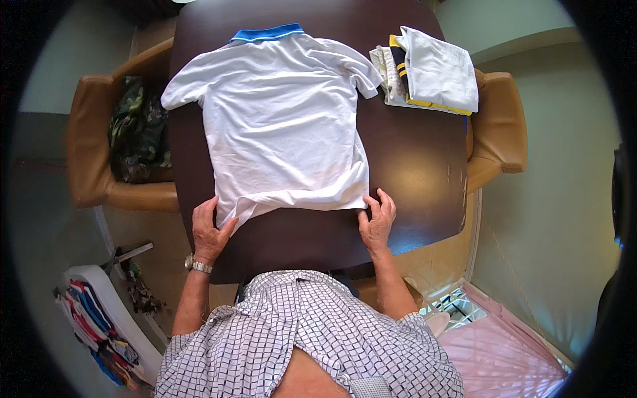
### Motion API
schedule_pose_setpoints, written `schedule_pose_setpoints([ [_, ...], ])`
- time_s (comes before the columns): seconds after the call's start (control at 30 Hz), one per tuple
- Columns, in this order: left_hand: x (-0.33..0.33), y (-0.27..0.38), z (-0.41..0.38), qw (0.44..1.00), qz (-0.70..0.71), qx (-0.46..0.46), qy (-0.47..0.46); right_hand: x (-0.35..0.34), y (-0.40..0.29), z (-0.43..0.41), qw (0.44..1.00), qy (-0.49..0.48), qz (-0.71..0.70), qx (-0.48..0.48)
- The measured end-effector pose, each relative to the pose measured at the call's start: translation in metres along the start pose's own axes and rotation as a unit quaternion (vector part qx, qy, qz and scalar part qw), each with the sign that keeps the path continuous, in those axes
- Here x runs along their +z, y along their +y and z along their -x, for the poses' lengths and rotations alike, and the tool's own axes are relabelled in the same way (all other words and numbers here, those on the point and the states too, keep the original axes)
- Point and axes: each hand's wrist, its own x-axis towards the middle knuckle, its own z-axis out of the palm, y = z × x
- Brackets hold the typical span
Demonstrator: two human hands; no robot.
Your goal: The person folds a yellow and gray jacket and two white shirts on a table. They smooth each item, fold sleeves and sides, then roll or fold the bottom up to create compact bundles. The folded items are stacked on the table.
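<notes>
A white short-sleeved polo shirt with a blue collar lies spread before me, collar at the far end and sleeves out to both sides. At its near left hem corner, my left hand holds the fabric between thumb and fingers; a wristwatch is on that wrist. The hem is lifted and folded over near this hand. My right hand pinches the near right hem corner with thumb and index finger, its other fingers spread over the table. Wrinkles run across the shirt's body.
The dark brown table carries a stack of folded clothes at the far right. Tan chairs flank it, the left chair holding camouflage clothing. More clothes lie on a white surface at lower left. Pink fabric is at lower right.
</notes>
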Motion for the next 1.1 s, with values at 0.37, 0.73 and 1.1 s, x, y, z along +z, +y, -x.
schedule_pose_setpoints([
  [0.37,-0.008,0.044,0.03,0.996,-0.089,0.013,-0.02,0.0,0.023,-0.032,0.919,0.076,-0.342,0.183],
  [0.73,0.035,0.005,0.045,0.994,-0.019,-0.034,0.098,-0.01,0.032,-0.039,0.816,0.02,-0.514,0.263],
  [1.1,0.034,0.024,0.024,0.774,0.452,-0.428,0.114,-0.012,0.032,-0.023,0.802,-0.066,-0.529,0.269],
])
